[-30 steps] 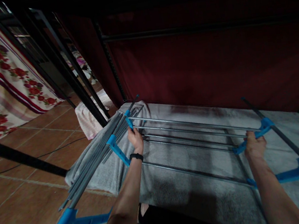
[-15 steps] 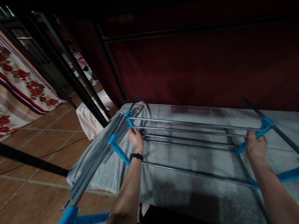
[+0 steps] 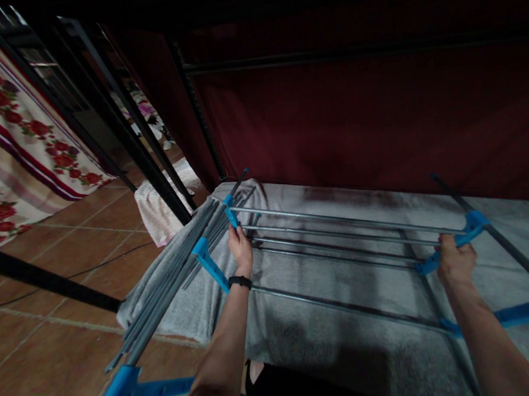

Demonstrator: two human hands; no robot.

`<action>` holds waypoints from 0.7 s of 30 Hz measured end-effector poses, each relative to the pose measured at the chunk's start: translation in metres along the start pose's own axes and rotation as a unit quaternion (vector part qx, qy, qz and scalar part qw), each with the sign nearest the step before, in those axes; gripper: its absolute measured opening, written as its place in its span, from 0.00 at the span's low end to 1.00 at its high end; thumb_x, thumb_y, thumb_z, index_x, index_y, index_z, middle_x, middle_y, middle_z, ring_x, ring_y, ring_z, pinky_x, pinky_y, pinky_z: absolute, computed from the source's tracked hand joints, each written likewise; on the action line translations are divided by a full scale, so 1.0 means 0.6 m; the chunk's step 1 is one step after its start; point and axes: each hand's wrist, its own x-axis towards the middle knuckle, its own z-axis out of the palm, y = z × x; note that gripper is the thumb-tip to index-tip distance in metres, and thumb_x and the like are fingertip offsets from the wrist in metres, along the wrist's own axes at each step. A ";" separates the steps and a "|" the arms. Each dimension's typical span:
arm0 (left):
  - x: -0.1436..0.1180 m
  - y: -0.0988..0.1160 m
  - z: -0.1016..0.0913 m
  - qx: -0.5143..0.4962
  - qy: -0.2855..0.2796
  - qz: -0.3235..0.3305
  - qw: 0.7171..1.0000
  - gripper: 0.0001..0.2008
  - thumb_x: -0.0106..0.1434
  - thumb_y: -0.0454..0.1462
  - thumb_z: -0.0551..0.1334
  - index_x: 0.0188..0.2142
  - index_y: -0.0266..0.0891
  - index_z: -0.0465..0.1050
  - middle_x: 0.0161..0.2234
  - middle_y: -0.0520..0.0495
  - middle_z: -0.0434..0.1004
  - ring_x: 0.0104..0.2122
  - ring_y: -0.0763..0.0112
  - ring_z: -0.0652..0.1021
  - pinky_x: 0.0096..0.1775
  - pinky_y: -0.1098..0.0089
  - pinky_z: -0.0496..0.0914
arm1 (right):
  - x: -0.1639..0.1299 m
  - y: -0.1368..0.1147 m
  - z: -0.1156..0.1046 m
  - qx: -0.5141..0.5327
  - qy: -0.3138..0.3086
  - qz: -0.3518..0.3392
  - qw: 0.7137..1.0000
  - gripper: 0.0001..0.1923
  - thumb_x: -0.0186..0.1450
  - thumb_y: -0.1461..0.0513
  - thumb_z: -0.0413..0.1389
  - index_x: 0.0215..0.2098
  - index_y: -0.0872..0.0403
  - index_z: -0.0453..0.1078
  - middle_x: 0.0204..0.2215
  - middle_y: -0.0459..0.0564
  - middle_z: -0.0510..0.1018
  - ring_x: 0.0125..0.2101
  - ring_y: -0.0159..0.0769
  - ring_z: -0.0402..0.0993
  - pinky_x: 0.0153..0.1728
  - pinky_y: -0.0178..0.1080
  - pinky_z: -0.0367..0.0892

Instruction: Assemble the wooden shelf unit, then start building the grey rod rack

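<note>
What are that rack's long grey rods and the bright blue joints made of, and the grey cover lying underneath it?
The grey rods look like thin metal tube, smooth with a dull sheen along their length. The blue joints, one gripped by the right hand and another by the left hand, look like moulded plastic: flat, even colour, chunky shapes. The grey cover seems a soft fabric, fuzzy and matt, perhaps fleece or towelling.

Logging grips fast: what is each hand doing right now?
Left hand: closed on a blue connector of the rack.
Right hand: closed on a blue bracket of the rack.
</note>
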 end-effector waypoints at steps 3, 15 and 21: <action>0.001 -0.002 0.000 -0.003 -0.002 0.009 1.000 0.14 0.67 0.39 0.53 0.49 0.38 0.70 0.45 0.39 0.77 0.48 0.57 0.76 0.53 0.59 0.68 | 0.005 0.004 -0.001 0.009 -0.014 0.020 1.000 0.15 0.55 0.49 0.54 0.25 0.52 0.65 0.19 0.43 0.66 0.22 0.34 0.62 0.23 0.38 0.59; 0.001 -0.004 0.012 0.060 0.011 -0.005 0.998 0.15 0.65 0.38 0.55 0.50 0.38 0.69 0.46 0.37 0.78 0.48 0.56 0.77 0.52 0.57 0.69 | 0.004 0.003 -0.006 0.008 -0.017 0.033 0.999 0.16 0.56 0.50 0.55 0.29 0.55 0.68 0.21 0.45 0.69 0.24 0.36 0.64 0.26 0.40 0.60; 0.001 0.006 0.012 0.041 0.026 -0.031 0.998 0.12 0.65 0.38 0.55 0.46 0.38 0.70 0.42 0.38 0.78 0.44 0.55 0.77 0.50 0.59 0.68 | 0.003 0.002 -0.006 0.002 -0.009 0.017 1.000 0.14 0.56 0.50 0.55 0.26 0.53 0.66 0.20 0.44 0.68 0.24 0.36 0.64 0.26 0.40 0.59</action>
